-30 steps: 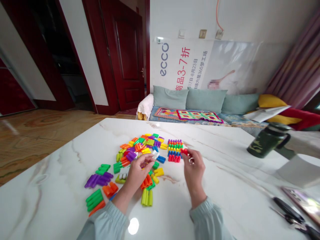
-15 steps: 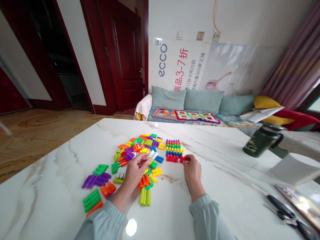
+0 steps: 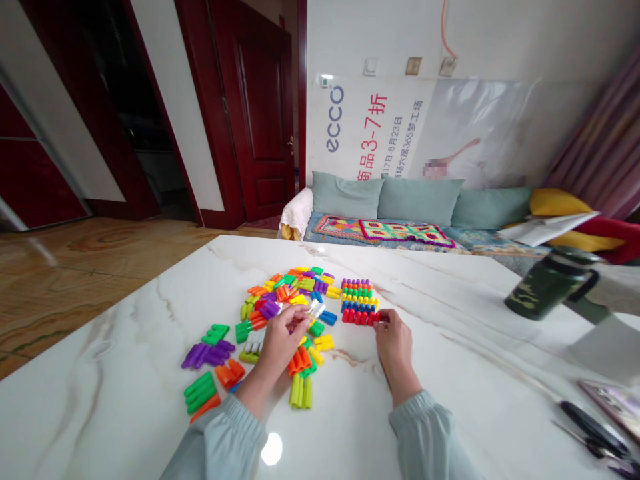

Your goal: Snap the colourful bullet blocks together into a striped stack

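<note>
Many loose plastic bullet-shaped blocks [image 3: 280,300] in several colours lie scattered on a white marble table [image 3: 450,347]. Right of them sits a built block panel [image 3: 359,298] with rows of purple, orange, green, yellow, blue and red. My right hand [image 3: 395,337] pinches a red block [image 3: 373,319] against the right end of the panel's red front row. My left hand [image 3: 280,340] rests among the loose blocks, fingers closed in a pinch over a white block [image 3: 315,308]; whether it grips that block I cannot tell.
A dark green camouflage mug [image 3: 550,283] stands at the right of the table. Black scissors [image 3: 595,437] and a flat card lie near the right front corner. Behind the table are a sofa [image 3: 415,213] with cushions and a red door [image 3: 260,113].
My right hand came down from above the table and brought the red block to the end of the panel's red row. My left hand stayed over the loose blocks.
</note>
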Tool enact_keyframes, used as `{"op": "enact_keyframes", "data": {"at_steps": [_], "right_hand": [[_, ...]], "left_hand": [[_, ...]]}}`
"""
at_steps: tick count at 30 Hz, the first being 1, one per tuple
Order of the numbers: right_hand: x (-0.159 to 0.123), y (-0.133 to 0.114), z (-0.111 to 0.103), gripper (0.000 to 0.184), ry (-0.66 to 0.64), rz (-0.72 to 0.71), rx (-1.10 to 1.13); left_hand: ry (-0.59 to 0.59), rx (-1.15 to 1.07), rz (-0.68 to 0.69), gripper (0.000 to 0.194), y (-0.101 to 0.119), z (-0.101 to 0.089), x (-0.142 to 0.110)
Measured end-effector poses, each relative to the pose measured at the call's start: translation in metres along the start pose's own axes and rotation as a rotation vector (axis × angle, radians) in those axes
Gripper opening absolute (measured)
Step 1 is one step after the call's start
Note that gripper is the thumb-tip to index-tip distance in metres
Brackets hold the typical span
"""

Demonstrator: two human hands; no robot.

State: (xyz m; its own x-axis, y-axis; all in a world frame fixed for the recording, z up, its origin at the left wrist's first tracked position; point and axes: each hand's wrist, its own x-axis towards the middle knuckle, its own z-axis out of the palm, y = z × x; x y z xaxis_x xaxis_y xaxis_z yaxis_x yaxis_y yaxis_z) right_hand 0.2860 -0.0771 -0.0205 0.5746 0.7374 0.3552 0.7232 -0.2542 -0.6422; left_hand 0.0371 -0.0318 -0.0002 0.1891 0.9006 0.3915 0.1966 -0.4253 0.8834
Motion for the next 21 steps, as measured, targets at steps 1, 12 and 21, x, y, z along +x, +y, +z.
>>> {"op": "enact_keyframes", "data": {"at_steps": [1, 12, 21], "right_hand": [[0.000, 0.000, 0.000, 0.026, -0.004, 0.003, -0.001], [-0.004, -0.013, -0.012, 0.036, 0.016, 0.057, -0.075], [-0.035, -0.054, -0.010, 0.034, -0.226, -0.464, 0.248]], "left_hand": [[0.002, 0.023, 0.018, 0.025, 0.000, 0.000, 0.000], [0.032, 0.740, 0.274, 0.020, 0.013, -0.019, 0.002], [-0.040, 0.853, 0.191, 0.033, 0.006, -0.017, -0.001]]}}
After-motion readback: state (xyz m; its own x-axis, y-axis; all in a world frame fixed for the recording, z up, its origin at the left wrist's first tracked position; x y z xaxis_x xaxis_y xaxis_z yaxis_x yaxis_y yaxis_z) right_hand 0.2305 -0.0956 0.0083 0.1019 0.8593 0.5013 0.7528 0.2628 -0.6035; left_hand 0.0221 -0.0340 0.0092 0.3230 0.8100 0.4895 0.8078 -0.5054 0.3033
